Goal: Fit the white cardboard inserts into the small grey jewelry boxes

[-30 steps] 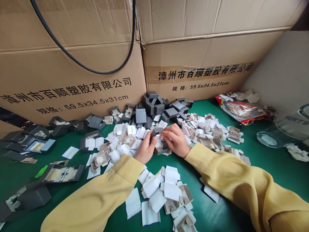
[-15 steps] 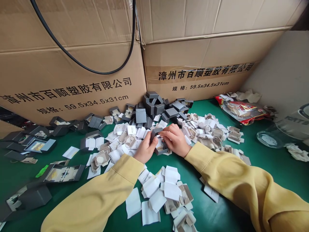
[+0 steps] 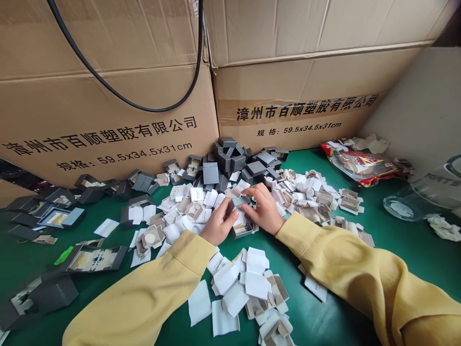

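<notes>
Small grey box, held in front of the grey box stack, on the wearer's side of it, over the near edge of the white card heap. From where I'm standing: probably light, fairly stiff card, walls likely to dent if squeezed hard; smooth faces might slip a bit. Best hold looks like the side walls, lid edge for the other hand, off the insides.

Looks: dark matt grey, squared corners, lid tilted up, pale insides partly showing on the near side; exact contents can't tell, fingers cover them.

Left hand grasps the box's left side, thumb on the near side. Right hand has thumb and fingers on the lid's right edge, seemingly pinching it; full grip partly hidden.

Red snack bag well right of the stack.
</notes>
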The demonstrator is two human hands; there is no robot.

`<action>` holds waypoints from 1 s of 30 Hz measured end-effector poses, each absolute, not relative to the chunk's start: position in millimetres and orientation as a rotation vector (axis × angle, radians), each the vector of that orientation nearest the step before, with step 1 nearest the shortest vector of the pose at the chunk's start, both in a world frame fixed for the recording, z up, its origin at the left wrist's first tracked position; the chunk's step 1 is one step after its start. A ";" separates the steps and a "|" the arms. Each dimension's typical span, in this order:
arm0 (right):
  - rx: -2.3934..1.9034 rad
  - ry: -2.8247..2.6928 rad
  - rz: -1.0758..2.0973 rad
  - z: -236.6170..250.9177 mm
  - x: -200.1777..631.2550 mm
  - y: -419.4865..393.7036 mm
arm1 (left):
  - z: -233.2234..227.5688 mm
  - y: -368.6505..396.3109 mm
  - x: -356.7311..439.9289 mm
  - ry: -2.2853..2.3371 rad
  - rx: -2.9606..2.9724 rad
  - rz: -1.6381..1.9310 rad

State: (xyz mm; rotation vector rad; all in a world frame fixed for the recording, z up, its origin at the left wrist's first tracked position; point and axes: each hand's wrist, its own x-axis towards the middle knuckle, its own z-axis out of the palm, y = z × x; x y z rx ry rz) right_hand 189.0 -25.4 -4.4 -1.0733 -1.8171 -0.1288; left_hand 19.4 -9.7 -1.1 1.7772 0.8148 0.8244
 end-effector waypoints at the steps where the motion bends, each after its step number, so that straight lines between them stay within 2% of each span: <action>1: -1.072 -1.834 -0.123 -4.5 188.5 -26.4 | -1.3 -10.0 18.5 0.782 1.763 0.816; 7: -1.025 -1.941 -0.111 -6.1 189.2 -26.9 | -3.5 -9.5 17.2 0.775 1.710 0.826; 12: -0.962 -1.954 0.018 -3.5 192.0 -24.7 | -2.6 -4.8 21.6 0.907 1.569 0.997; 19: -1.320 -2.085 0.010 -10.0 190.8 -16.9 | -12.6 2.8 18.3 0.975 1.257 1.146; 30: -1.393 -2.105 0.044 -9.0 191.9 -15.1 | -6.5 -2.3 17.7 1.008 1.231 1.049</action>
